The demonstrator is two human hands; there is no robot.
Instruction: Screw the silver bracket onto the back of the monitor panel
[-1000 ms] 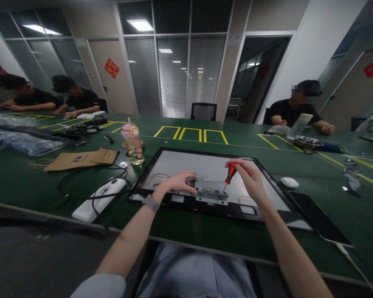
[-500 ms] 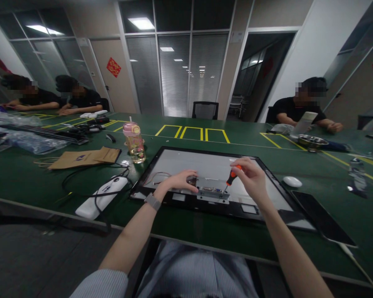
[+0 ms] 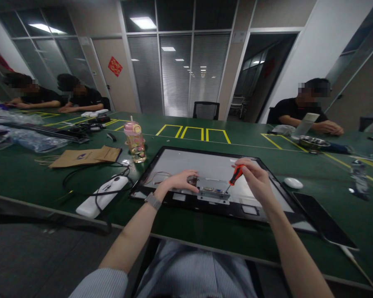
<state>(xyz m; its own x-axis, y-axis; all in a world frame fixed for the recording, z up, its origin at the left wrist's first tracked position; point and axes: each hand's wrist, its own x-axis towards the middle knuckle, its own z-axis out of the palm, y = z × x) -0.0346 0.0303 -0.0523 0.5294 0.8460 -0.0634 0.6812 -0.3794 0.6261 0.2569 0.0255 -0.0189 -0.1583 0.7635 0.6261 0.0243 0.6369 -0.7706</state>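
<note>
Head view: had, on the green table point(image 3: 186, 228), a pink-lidded bottle point(image 3: 135, 144) beside the far left corner of the black-framed panel point(image 3: 186, 161), a brown paper bag point(image 3: 87, 158) and a white device point(image 3: 102, 197) crossed by a dark cable point(image 3: 64, 181) further left, a white case point(image 3: 293, 183) and phone point(image 3: 325, 219) just beside the panel's right edge. Curled the left hand point(image 3: 182, 181) over the left end of the metal bracket point(image 3: 214, 193), near the panel's front edge, hiding that end; could not tell whether closed tight. Held the orange-and-black screwdriver point(image 3: 236, 175) in the right hand point(image 3: 257, 179), tip down at the bracket's right end. Compared with half a second earlier, leaned the screwdriver further over, baring more handle; kept the left hand in place. Saw a co-worker's hands point(image 3: 331, 127) nearer together.
</note>
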